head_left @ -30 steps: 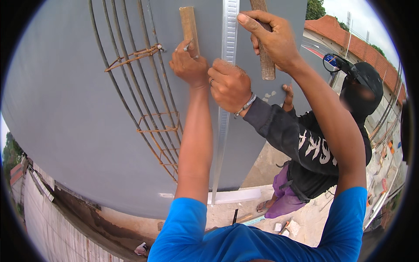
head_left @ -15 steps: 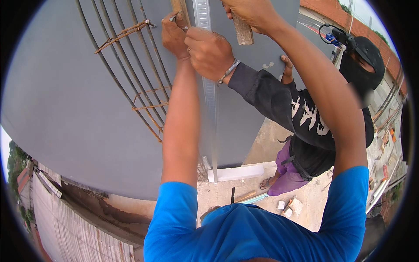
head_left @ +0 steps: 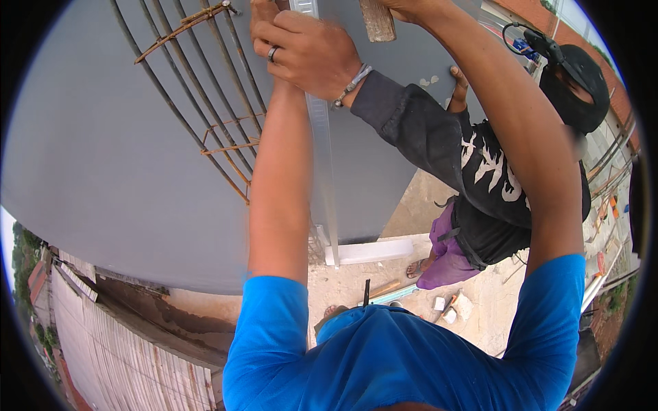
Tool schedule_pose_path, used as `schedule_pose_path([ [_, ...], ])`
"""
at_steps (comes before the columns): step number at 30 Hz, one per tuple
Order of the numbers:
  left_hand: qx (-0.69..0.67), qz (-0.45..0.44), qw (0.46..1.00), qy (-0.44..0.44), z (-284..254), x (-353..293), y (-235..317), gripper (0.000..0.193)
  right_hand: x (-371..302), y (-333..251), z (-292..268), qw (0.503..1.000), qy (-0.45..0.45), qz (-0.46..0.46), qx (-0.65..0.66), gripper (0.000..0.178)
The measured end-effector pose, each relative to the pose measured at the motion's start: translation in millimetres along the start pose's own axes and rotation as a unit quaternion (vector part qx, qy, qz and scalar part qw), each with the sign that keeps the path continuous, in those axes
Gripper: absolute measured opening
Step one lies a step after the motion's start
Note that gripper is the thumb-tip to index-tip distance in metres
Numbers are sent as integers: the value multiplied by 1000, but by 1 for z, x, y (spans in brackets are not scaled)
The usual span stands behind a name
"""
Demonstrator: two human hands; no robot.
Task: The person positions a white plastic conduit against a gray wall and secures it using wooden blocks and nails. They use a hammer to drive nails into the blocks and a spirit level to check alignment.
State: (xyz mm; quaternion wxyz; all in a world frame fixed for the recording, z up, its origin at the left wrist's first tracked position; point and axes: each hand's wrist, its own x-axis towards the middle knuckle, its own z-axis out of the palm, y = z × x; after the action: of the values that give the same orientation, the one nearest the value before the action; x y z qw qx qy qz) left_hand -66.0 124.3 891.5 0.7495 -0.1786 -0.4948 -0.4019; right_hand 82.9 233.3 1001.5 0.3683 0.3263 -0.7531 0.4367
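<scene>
My left hand (head_left: pixel 263 11) is raised to the grey panel (head_left: pixel 171 157), partly cut off by the upper edge and partly hidden behind a co-worker's hand. What shows of it looks curled; anything in its fingers is hidden. That co-worker's hand (head_left: pixel 308 55), with a dark ring and a bracelet, lies across my left wrist and a ribbed metal strip (head_left: pixel 321 140) that stands upright against the panel. To the right, my right hand (head_left: pixel 409 8) is closed around a wooden handle (head_left: pixel 378 22), whose lower end points down; the tool's other end is out of view.
Tied rusty rebar (head_left: pixel 199 82) stands left of my left arm. A co-worker (head_left: pixel 504 185) in black with a head-worn camera is close on the right, under my raised right arm. Below lie a white block (head_left: pixel 370 251), rubble pieces (head_left: pixel 462 306) and a corrugated roof (head_left: pixel 130 349).
The view has shifted, so my hands sit higher in it. The co-worker's hand has moved left over my left hand. The nail and wood piece seen at my left fingers no longer show.
</scene>
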Motion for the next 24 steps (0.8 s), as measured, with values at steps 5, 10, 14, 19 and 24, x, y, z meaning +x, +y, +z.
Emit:
schedule_pose_path([
  [5, 46, -5, 999, 12, -22, 2, -13, 18, 9, 4, 21, 1000, -17, 4, 0, 34],
  [10, 172, -49, 984, 21, -31, 6, 20, 19, 14, 2, 20, 1000, -21, 11, 11, 33],
  [14, 535, -162, 829, 18, -66, 26, 122, 20, 15, 7, 17, 999, -31, 2, -17, 38],
  [19, 206, -31, 978, -22, -38, 19, 17, 35, 17, 14, 15, 998, -37, -32, -49, 50],
  [24, -13, 24, 998, -59, -25, 11, -14, 45, 15, 18, 15, 998, -30, -22, -43, 48],
])
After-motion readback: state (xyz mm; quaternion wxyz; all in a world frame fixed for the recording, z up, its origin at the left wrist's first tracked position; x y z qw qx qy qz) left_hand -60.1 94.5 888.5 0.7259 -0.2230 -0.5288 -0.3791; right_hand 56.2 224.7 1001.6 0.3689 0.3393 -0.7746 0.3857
